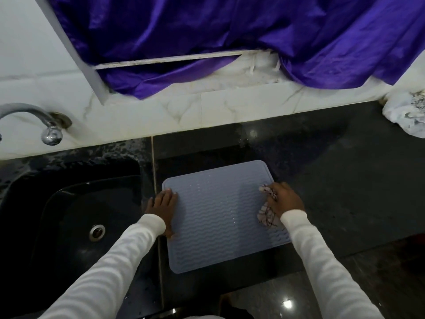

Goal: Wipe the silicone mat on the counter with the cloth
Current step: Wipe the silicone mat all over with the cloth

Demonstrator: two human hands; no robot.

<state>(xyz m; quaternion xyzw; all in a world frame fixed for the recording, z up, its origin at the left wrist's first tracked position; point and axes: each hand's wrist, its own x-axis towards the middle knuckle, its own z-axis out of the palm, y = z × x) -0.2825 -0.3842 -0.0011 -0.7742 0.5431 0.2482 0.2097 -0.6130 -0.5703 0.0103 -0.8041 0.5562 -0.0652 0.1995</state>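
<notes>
A pale grey-blue silicone mat [218, 215] with wavy ridges lies flat on the dark counter [345, 180], just right of the sink. My left hand [163, 208] rests flat on the mat's left edge, fingers spread and pointing away from me. My right hand [285, 199] presses a crumpled whitish patterned cloth [266, 216] onto the mat's right edge; the cloth shows under the fingers and beside the wrist. Both arms wear white sleeves.
A black sink [76, 215] with a metal drain [97, 231] sits to the left, a chrome tap [46, 127] above it. A purple curtain [230, 42] hangs over the white tiled wall. A crumpled white bag [407, 111] lies at the counter's far right.
</notes>
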